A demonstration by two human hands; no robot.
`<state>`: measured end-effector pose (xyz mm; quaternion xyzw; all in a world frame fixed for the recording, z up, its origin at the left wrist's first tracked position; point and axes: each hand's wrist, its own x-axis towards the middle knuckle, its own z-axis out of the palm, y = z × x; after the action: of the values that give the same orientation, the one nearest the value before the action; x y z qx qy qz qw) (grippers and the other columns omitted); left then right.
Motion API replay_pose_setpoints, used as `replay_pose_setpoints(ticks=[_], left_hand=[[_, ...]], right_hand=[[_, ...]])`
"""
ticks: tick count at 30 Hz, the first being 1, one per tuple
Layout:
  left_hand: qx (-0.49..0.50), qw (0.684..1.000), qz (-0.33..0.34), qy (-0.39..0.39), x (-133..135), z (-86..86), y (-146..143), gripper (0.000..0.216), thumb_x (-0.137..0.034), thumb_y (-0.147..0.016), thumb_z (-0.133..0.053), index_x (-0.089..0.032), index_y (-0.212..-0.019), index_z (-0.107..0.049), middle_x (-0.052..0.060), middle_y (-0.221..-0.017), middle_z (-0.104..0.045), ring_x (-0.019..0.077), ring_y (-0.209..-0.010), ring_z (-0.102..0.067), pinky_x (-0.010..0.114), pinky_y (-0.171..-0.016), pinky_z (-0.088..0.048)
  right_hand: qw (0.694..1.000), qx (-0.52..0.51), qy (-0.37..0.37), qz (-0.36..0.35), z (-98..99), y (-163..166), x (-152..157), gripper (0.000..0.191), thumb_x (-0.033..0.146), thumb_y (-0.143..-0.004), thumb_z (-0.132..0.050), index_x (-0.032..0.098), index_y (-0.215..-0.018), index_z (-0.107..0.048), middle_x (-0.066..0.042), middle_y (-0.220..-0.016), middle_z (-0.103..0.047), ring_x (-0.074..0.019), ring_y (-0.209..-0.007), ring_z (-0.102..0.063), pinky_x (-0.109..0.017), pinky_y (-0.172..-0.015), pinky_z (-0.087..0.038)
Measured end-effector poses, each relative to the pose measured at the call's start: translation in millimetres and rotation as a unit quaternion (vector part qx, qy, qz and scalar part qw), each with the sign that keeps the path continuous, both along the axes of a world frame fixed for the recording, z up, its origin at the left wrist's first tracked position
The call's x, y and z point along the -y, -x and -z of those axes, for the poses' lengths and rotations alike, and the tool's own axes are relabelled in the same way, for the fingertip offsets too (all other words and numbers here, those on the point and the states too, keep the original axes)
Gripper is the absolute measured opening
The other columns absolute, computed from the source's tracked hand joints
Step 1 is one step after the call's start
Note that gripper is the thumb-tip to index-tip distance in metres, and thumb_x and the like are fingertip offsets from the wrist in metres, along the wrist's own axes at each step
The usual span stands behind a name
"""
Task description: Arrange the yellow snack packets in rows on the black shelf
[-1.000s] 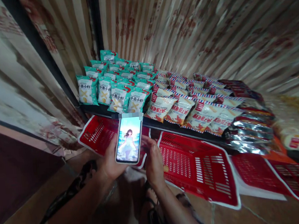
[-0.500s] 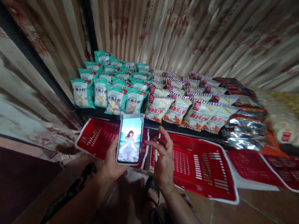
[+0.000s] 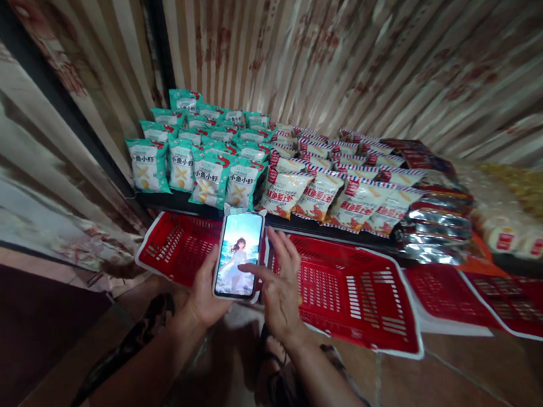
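A smartphone (image 3: pixel 242 253) with a lit screen is gripped by my left hand (image 3: pixel 207 294), its palm under the lower left side. On the screen is a drawn figure with dark hair and a pale dress before blue water. My right hand (image 3: pixel 281 285) is over the phone's right side, its index finger stretched out with the tip at the lower middle of the screen. Whether that fingertip presses the glass I cannot tell. The other right fingers are spread and hold nothing.
Green snack bags (image 3: pixel 210 180) and white-and-red snack bags (image 3: pixel 318 193) stand in rows on a dark shelf (image 3: pixel 181 203). Silver packs (image 3: pixel 438 230) lie farther right. Red baskets (image 3: pixel 356 297) with white rims hang or stand below the shelf. Striped curtains (image 3: pixel 286 44) are behind.
My right hand has moved left, bringing its index finger over the phone screen. My left hand still holds the phone. The view has shifted slightly.
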<state>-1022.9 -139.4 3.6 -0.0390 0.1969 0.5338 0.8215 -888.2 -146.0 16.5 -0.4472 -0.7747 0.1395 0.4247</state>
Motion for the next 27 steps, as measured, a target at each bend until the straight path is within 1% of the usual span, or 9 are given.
replay_pose_setpoints(ticks=[10,15,17,18,20,21,22,24,27], left_hand=[[-0.021,1.0,-0.004,0.011,2,-0.5,-1,0.046,-0.04,-0.092,-0.036,-0.008,-0.114,-0.061,0.013,-0.102,-0.068,0.0271,-0.099,-0.062,0.044,-0.095,-0.041],[-0.008,1.0,0.003,0.014,0,1.6,-2,0.047,-0.04,-0.091,-0.038,-0.007,-0.119,-0.057,0.014,-0.105,-0.067,0.027,-0.101,-0.061,0.043,-0.096,-0.04],[0.003,1.0,0.012,0.012,0,1.7,-3,0.048,-0.041,-0.091,-0.038,-0.008,-0.122,-0.056,0.013,-0.106,-0.067,0.0266,-0.102,-0.061,0.042,-0.096,-0.04],[0.009,1.0,0.016,0.012,0,1.5,-3,0.049,-0.041,-0.091,-0.038,-0.008,-0.123,-0.055,0.013,-0.106,-0.067,0.0264,-0.102,-0.061,0.042,-0.096,-0.04],[0.018,1.0,0.021,0.013,1,1.0,-3,0.048,-0.041,-0.091,-0.037,-0.009,-0.121,-0.056,0.012,-0.105,-0.068,0.0257,-0.102,-0.061,0.041,-0.097,-0.04],[0.021,0.999,0.022,0.015,1,1.0,-3,0.048,-0.041,-0.091,-0.037,-0.009,-0.12,-0.057,0.012,-0.104,-0.068,0.0254,-0.101,-0.061,0.041,-0.097,-0.04],[0.022,0.999,0.021,0.018,1,1.1,-3,0.047,-0.041,-0.091,-0.037,-0.009,-0.118,-0.058,0.012,-0.103,-0.068,0.0252,-0.101,-0.062,0.041,-0.097,-0.039],[0.021,0.999,0.018,0.021,1,2.3,-3,0.046,-0.041,-0.091,-0.038,-0.008,-0.116,-0.06,0.012,-0.103,-0.068,0.0254,-0.101,-0.062,0.041,-0.098,-0.039],[0.02,1.0,0.014,0.017,1,5.0,-2,0.046,-0.041,-0.09,-0.04,-0.009,-0.116,-0.06,0.012,-0.104,-0.068,0.026,-0.102,-0.061,0.042,-0.098,-0.039]], right_hand=[[1.0,0.008,0.014,0.002,1.9,1,4,0.063,0.05,-0.094,-0.015,0.024,-0.091,-0.072,0.001,-0.149,-0.024,-0.0297,-0.135,-0.019,-0.056,-0.106,-0.021],[1.0,0.018,0.024,0.008,8.0,2,-1,0.061,0.048,-0.095,-0.014,0.025,-0.099,-0.07,0.001,-0.149,-0.023,-0.0283,-0.135,-0.018,-0.055,-0.106,-0.023],[0.999,0.027,0.027,0.034,11.8,2,-4,0.056,0.045,-0.095,-0.014,0.025,-0.115,-0.062,0.0,-0.15,-0.019,-0.0275,-0.137,-0.015,-0.056,-0.107,-0.023],[0.998,0.031,0.028,0.052,13.7,1,-6,0.053,0.044,-0.096,-0.014,0.025,-0.126,-0.052,-0.002,-0.151,-0.016,-0.027,-0.137,-0.013,-0.056,-0.107,-0.021],[0.995,0.032,0.02,0.089,16.9,-1,-10,0.05,0.04,-0.096,-0.016,0.024,-0.142,-0.026,-0.006,-0.152,-0.012,-0.0261,-0.139,-0.008,-0.058,-0.107,-0.019],[0.994,0.029,0.016,0.105,18.0,-2,-11,0.051,0.039,-0.096,-0.016,0.023,-0.145,-0.014,-0.007,-0.152,-0.011,-0.0258,-0.139,-0.006,-0.058,-0.107,-0.018],[0.993,0.023,0.013,0.117,18.7,-3,-12,0.053,0.038,-0.096,-0.016,0.023,-0.146,-0.007,-0.008,-0.152,-0.01,-0.0255,-0.14,-0.006,-0.059,-0.107,-0.018],[0.991,0.015,0.012,0.129,19.0,-5,-12,0.053,0.037,-0.096,-0.016,0.024,-0.146,-0.002,-0.009,-0.152,-0.01,-0.0254,-0.14,-0.006,-0.059,-0.107,-0.018],[0.992,0.005,0.012,0.129,18.8,-5,-12,0.053,0.037,-0.096,-0.017,0.025,-0.146,-0.003,-0.009,-0.152,-0.011,-0.0251,-0.139,-0.008,-0.058,-0.107,-0.019]])
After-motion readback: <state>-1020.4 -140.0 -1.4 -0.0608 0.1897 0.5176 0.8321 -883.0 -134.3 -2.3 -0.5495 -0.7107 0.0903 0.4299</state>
